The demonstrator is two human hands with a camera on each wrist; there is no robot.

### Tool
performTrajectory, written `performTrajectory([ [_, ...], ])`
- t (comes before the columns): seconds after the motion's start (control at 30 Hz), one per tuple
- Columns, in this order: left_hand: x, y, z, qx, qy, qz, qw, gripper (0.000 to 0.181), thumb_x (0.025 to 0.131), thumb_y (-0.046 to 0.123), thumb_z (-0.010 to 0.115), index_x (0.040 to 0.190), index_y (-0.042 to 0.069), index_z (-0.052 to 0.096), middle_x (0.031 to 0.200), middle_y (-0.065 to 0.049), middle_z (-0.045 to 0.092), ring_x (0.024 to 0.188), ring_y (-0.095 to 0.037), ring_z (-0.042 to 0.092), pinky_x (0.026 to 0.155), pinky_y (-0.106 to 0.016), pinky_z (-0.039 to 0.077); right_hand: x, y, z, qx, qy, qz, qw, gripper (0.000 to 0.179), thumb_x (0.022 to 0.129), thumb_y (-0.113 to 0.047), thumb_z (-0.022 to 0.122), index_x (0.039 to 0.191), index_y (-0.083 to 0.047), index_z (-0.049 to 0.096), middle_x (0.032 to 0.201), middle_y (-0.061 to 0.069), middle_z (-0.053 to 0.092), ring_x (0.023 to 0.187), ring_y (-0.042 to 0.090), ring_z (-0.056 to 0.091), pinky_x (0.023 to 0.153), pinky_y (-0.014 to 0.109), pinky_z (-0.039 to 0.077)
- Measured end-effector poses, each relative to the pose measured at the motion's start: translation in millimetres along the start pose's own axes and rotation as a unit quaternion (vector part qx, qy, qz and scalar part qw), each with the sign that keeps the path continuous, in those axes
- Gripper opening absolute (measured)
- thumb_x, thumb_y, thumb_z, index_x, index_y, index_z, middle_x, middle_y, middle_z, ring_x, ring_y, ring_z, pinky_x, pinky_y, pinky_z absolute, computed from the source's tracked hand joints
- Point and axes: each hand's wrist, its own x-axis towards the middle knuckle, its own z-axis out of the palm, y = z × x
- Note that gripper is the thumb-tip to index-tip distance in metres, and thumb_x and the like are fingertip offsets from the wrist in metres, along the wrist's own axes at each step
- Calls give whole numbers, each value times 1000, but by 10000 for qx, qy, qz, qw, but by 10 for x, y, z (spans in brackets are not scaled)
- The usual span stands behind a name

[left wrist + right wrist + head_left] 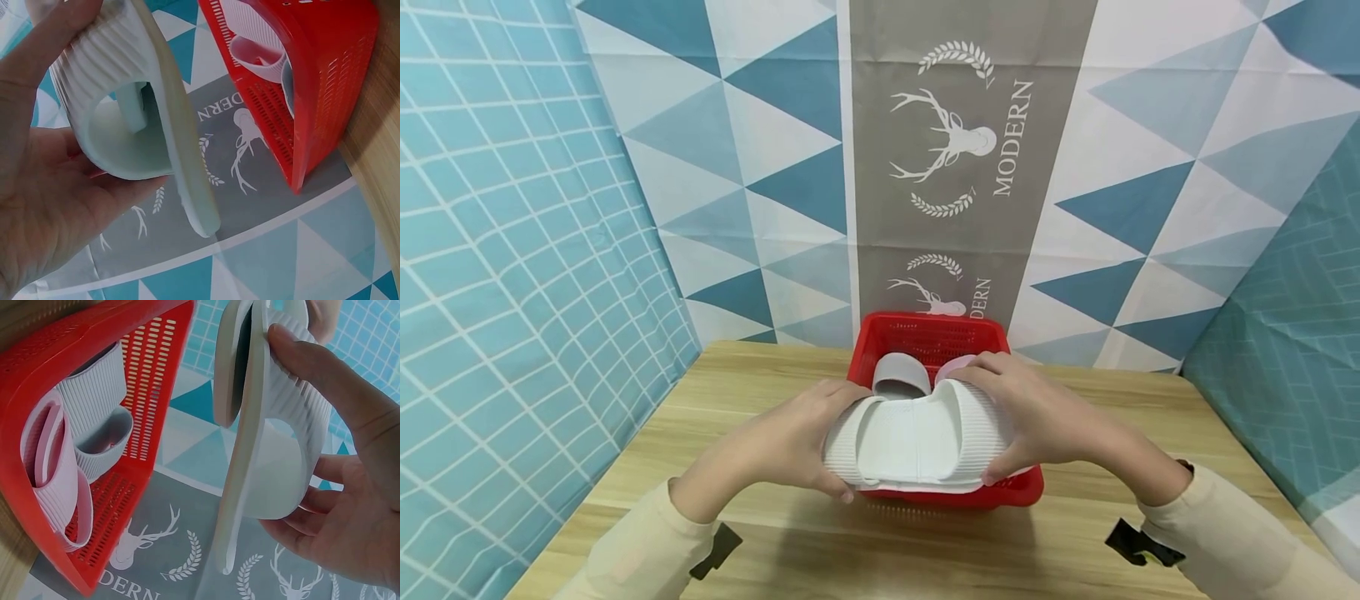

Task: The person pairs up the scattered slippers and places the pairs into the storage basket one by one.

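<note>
A pair of white slippers (917, 442) is held side by side above the front of a red basket (1026, 492). My left hand (801, 433) grips the left slipper over its ribbed strap, thumb on the near side. On the other slipper, the ribbed strap is gripped by my right hand (1037, 408). In the right wrist view the white slipper (250, 444) stands on edge between thumb and fingers, apart from the basket. Inside the basket are grey slippers (901, 371) and pink slippers (59, 481), partly hidden by the white pair in the head view.
The basket stands on a wooden table (760, 383) near its back edge. Behind it hangs a patterned cloth (940, 233) with deer prints. A blue checked cloth (512, 275) lines the left side, and a teal cloth (1292, 317) the right.
</note>
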Motion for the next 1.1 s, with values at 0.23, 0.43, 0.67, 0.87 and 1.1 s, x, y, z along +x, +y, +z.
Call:
performTrajectory([
  [0.23, -3, 14, 7, 63, 117, -20, 9999, 90, 55, 33, 91, 130, 9, 49, 124, -2, 58, 111, -17, 52, 91, -39, 54, 6, -22, 2, 61, 150, -4, 9999, 95, 44, -43, 94, 128, -26, 54, 119, -5, 57, 108, 15, 50, 76, 34, 54],
  [0.43, 5, 9, 12, 162, 195, -4, 9997, 90, 55, 36, 91, 130, 10, 50, 124, -2, 59, 111, -17, 53, 90, -39, 54, 6, -44, -10, 177, 219, 65, 9996, 94, 44, -40, 94, 128, -26, 55, 119, -4, 57, 109, 16, 51, 74, 34, 56],
  [0.67, 8, 8, 18, 98, 185, -96, 9997, 93, 54, 39, 91, 131, 11, 49, 125, -1, 58, 112, -17, 52, 91, -39, 54, 17, -58, 0, 201, 334, 82, 9992, 93, 43, -38, 95, 128, -27, 57, 119, -5, 58, 108, 15, 51, 76, 34, 56],
  [0.87, 18, -7, 34, 107, 210, -91, 9997, 93, 53, 40, 91, 131, 11, 49, 124, -1, 58, 111, -16, 52, 90, -38, 55, 32, -54, 22, 260, 422, 71, 9987, 91, 43, -36, 95, 126, -27, 59, 118, -5, 59, 107, 15, 52, 75, 34, 57],
  [1.1, 28, -11, 30, 126, 285, -57, 9995, 93, 54, 39, 91, 131, 10, 48, 124, -2, 58, 111, -17, 52, 90, -39, 55, 45, -48, 71, 311, 675, -78, 9972, 91, 42, -38, 95, 126, -28, 60, 118, -7, 60, 107, 13, 51, 77, 33, 53],
])
